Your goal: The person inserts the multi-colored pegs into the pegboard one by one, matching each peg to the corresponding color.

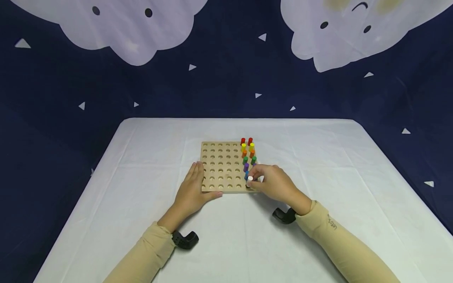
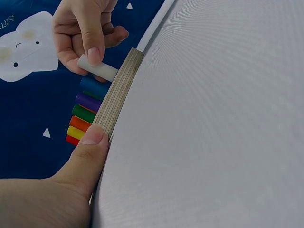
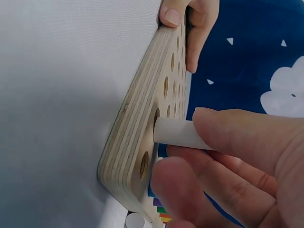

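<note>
right hand [image 1: 274, 184] pinched one white wooden peg [image 1: 250, 180] in a hole | left hand [image 1: 192, 189] lay flat, steadying one square plywood pegboard [image 1: 219, 167] | two peg columns beyond right fingers

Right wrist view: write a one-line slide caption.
Right hand pinches a white peg at a hole in the wooden pegboard.

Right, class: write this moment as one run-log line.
right hand: pinches white peg at a near-right hole | left hand: steadies wooden pegboard, thumb on near edge | coloured pegs: seated along right side
</note>
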Motion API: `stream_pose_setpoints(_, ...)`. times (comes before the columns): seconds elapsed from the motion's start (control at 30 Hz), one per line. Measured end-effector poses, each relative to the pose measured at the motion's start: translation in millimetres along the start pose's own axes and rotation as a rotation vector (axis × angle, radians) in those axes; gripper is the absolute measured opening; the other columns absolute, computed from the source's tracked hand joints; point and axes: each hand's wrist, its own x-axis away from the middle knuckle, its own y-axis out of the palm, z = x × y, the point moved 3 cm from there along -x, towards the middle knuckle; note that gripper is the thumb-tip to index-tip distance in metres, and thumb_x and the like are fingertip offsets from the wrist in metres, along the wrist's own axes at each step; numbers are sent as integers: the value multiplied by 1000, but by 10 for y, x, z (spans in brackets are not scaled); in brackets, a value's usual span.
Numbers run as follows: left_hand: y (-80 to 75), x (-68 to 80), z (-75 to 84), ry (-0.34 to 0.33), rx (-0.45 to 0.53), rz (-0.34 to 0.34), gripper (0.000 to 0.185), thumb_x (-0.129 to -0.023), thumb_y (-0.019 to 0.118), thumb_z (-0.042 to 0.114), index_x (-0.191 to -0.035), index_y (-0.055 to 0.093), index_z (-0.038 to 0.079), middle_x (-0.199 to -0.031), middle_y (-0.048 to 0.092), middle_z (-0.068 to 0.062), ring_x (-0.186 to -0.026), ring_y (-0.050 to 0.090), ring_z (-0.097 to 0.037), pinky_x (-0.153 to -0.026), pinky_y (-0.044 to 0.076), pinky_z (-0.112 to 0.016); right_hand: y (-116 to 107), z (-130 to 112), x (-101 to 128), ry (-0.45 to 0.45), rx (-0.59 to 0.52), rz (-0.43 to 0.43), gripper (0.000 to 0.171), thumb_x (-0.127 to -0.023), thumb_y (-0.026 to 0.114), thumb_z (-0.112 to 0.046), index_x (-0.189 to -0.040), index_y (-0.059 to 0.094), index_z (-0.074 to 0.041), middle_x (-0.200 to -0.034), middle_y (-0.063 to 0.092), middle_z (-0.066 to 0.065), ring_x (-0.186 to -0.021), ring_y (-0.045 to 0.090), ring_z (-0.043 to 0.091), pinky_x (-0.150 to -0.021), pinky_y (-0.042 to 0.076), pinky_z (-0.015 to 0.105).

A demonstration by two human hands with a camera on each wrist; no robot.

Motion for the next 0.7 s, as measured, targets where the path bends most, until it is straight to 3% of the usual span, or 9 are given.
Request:
stream_pose_setpoints(0.2,8,-9,-6,-3,-4,-4,125,-76,76,62,-156,8,-6,-166,7,-19,-156,4,-31,-127,12,-45,28,19,-6,-18,5,-5,14,-86,78,-25,-93,68,-20,-93,77,-3,-51,49,9,-52,42,26)
stream_pose_setpoints(0.5,21,-9,-19,3,-6,1,125,-76,77,62,-156,8,-7,-166,8,-20,-156,4,-31,-127,12,-45,67,3,30,-26,51,-21,17,-84,80,-27,-96,71,-21,-95,76,-4,-53,49,8,-52,41,26)
stream_pose_setpoints(0.7,8,-13,-6,2,2,-1,125,-76,77,61,-156,8,-6,-166,7,-20,-156,4,-31,-127,12,-46,-108,-53,50,-33,61,62,18,-91,71,-38,-102,75,-23,-95,75,-8,-53,51,8,-50,43,26)
